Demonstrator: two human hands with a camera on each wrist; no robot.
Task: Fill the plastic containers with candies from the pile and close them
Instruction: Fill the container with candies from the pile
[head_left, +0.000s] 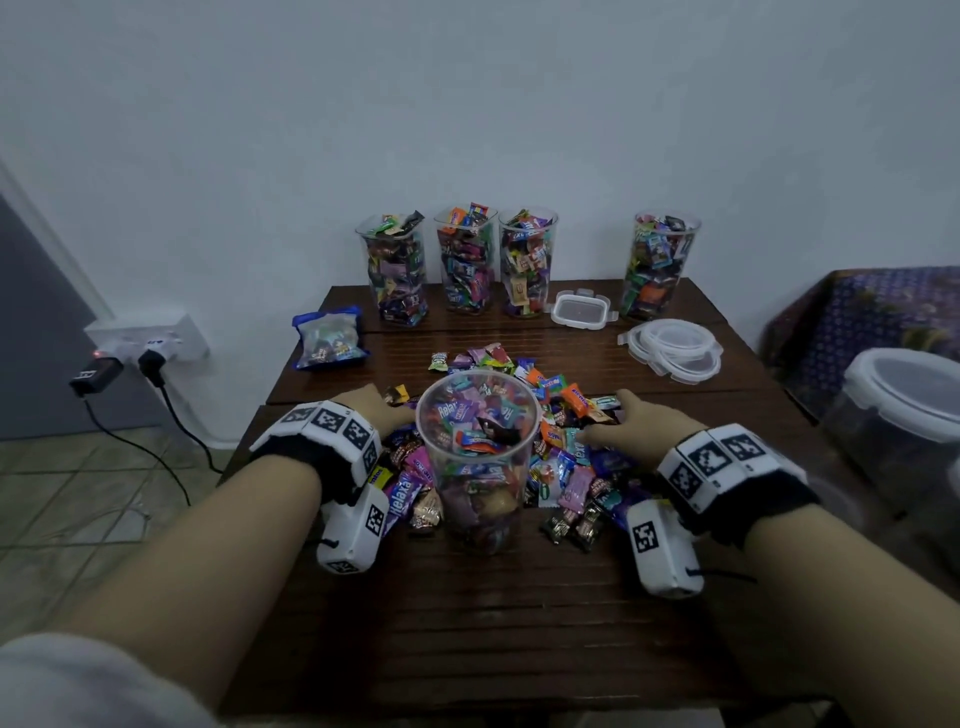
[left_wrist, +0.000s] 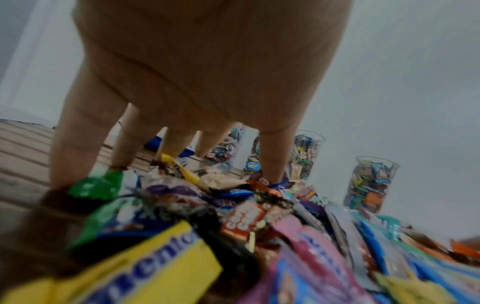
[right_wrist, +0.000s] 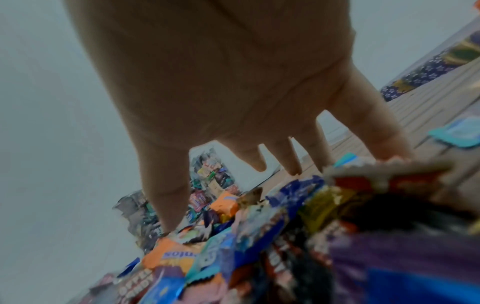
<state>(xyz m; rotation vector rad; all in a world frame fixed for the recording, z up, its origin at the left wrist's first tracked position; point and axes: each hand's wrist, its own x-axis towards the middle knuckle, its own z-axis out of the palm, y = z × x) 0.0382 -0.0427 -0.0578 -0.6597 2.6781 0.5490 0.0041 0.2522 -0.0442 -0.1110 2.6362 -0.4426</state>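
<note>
A clear plastic container (head_left: 478, 454), partly filled with wrapped candies, stands open in the middle of the candy pile (head_left: 566, 483) on the brown table (head_left: 467, 623). My left hand (head_left: 382, 413) lies on the pile just left of the container. In the left wrist view the left hand (left_wrist: 176, 148) has its fingers spread and straight, tips down on the candies (left_wrist: 259, 216). My right hand (head_left: 631, 421) rests on the pile to the container's right. The right hand (right_wrist: 259, 160) also has spread fingers touching the candies (right_wrist: 285, 226). Neither hand holds anything.
Several filled, uncovered containers (head_left: 465, 260) stand along the table's back edge. A square lid (head_left: 579, 309) and stacked round lids (head_left: 675, 348) lie back right. A blue candy bag (head_left: 330, 338) sits back left. A large lidded tub (head_left: 904, 415) stands off the table's right side.
</note>
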